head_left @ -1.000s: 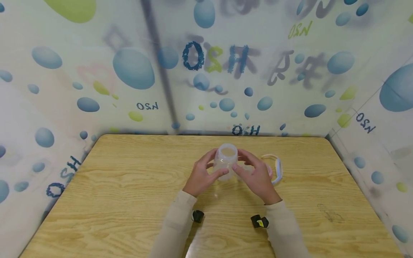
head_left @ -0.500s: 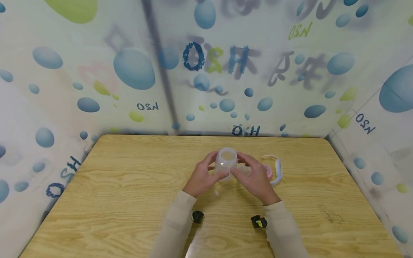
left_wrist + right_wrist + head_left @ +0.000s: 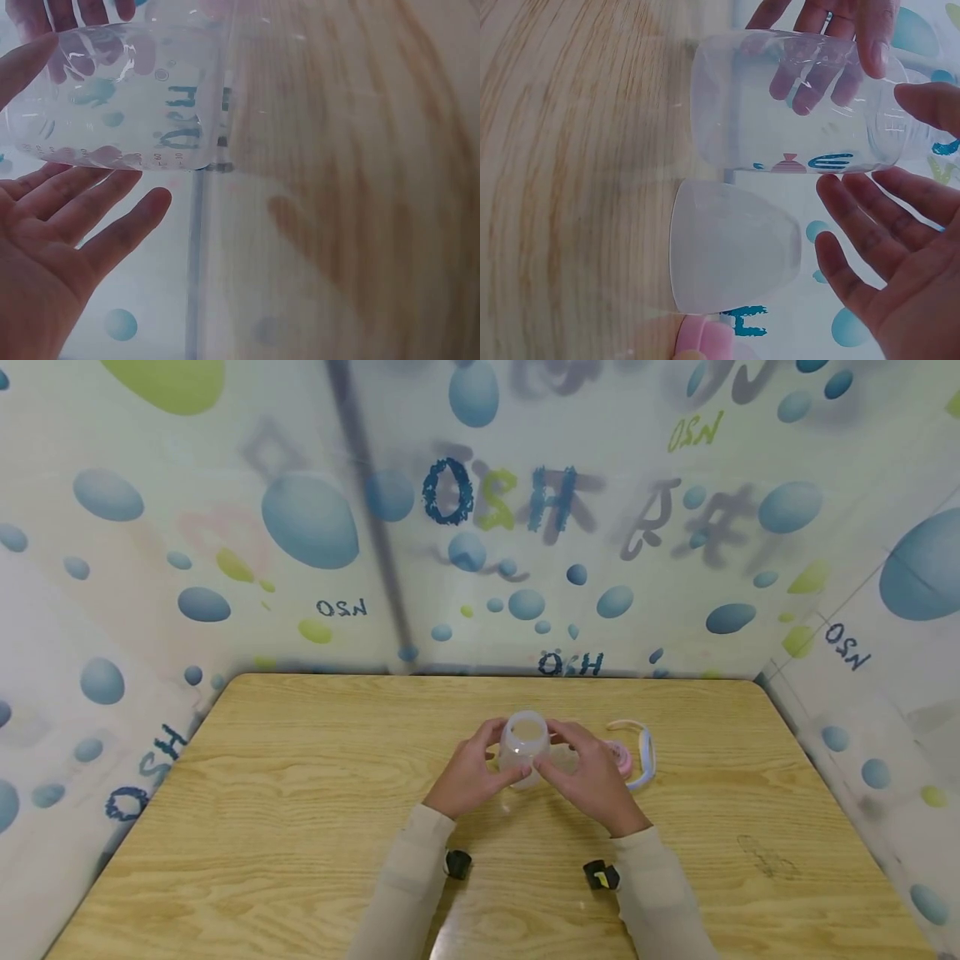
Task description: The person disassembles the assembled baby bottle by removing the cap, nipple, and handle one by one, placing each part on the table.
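Note:
A clear, open-topped baby bottle (image 3: 519,750) stands upright between my two hands, its base close to the tabletop. Graduation marks run along its side in the left wrist view, and printed pictures show on it in the right wrist view. My left hand (image 3: 467,773) holds the bottle from the left, thumb in front and fingers behind. From the right, my right hand (image 3: 597,779) holds it with the thumb across the front and fingertips at the far side. Beside the bottle, below my right hand, is a translucent domed cap (image 3: 735,251), mostly covered by that hand in the head view.
Just right of my right hand lies a pink ring-shaped piece (image 3: 621,758), with a curved pale blue and peach handle (image 3: 647,756) around it. The wooden table (image 3: 315,793) ends at a patterned wall (image 3: 300,635) at the back. Dark wrist mounts (image 3: 457,863) sit under both sleeves.
The bottle has come down and a little toward me, with both hands moving along. More of the pink piece shows past my right hand. The handle stays where it was.

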Available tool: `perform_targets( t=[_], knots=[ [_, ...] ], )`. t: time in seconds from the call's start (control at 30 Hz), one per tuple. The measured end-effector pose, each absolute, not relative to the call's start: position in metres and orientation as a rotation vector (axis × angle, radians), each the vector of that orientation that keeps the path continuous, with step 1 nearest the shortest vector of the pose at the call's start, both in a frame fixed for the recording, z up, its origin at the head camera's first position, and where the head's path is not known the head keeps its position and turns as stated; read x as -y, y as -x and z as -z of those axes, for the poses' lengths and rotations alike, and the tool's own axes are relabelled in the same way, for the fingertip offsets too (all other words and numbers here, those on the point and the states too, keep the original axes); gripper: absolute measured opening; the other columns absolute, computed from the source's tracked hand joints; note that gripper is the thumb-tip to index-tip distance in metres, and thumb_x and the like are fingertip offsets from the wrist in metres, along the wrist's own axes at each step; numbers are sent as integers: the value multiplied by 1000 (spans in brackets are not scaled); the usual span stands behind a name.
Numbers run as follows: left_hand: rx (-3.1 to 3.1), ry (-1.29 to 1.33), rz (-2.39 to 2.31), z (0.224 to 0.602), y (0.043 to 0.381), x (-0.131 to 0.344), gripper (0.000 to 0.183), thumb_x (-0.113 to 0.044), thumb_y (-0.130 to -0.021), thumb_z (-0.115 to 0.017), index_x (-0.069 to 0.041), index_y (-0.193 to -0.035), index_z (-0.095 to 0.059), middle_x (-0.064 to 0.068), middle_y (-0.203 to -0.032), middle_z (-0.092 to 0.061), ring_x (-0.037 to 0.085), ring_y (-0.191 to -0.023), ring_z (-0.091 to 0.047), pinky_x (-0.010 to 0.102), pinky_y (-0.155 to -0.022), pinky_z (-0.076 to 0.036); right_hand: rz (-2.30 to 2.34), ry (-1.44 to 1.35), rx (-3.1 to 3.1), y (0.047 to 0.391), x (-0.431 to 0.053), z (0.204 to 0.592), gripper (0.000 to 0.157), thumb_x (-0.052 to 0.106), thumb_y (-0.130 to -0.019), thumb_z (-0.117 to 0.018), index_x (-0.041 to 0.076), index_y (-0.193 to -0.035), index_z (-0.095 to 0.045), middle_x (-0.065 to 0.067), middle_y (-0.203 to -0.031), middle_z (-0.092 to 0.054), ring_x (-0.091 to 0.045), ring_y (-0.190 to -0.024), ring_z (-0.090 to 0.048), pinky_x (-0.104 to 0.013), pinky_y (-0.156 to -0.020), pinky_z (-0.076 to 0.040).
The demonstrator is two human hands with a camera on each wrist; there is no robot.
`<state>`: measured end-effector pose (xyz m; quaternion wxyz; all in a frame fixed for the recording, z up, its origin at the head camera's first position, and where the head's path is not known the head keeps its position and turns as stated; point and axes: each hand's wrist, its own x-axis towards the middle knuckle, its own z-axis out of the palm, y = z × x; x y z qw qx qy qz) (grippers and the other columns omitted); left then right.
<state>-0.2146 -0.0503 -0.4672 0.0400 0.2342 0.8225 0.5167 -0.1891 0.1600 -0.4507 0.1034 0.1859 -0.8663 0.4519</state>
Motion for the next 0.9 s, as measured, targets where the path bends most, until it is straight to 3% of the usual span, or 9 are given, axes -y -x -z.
perform_targets(
  t=[0.67, 0.9],
  knots=[
    [-2486, -700, -1560, 467, 215, 56, 72, -32, -89, -77, -10, -147, -41, 10, -141, -54, 25, -129, -51, 54, -101, -45, -1317, -544, 2605, 190, -157, 449, 55, 23, -89, -77, 6, -137, -57, -11, -131, -62, -30, -111, -62, -57, -95, -47],
    [-2554, -668, -1491, 468, 215, 58, 83, -46, -82, -80, -17, -149, -41, 2, -144, -52, 20, -132, -49, 52, -105, -42, -1338, -465, 2631, 187, -160, 451, 61, 34, -92, -73, 8, -142, -51, -9, -139, -53, -31, -126, -51, -60, -101, -42]
  ],
)
